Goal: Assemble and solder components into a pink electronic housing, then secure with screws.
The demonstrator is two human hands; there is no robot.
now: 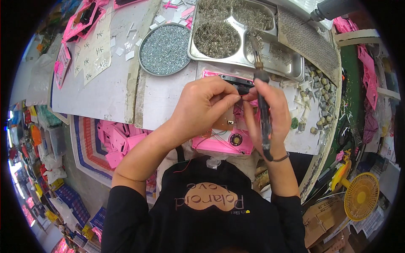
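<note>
Black shirt (206, 230), left fingers (228, 101) tip to tip, contents unclear, right fingers (250, 118) loosely around a soldering iron (265, 116).

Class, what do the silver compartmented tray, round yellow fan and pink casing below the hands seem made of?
Silver compartmented tray: probably stainless steel, shiny; bright reflections. Round yellow fan: likely moulded plastic, smooth; even colour, slim ribs. Pink casing: apparently plastic, smooth, perhaps satin; uniform colour.
</note>
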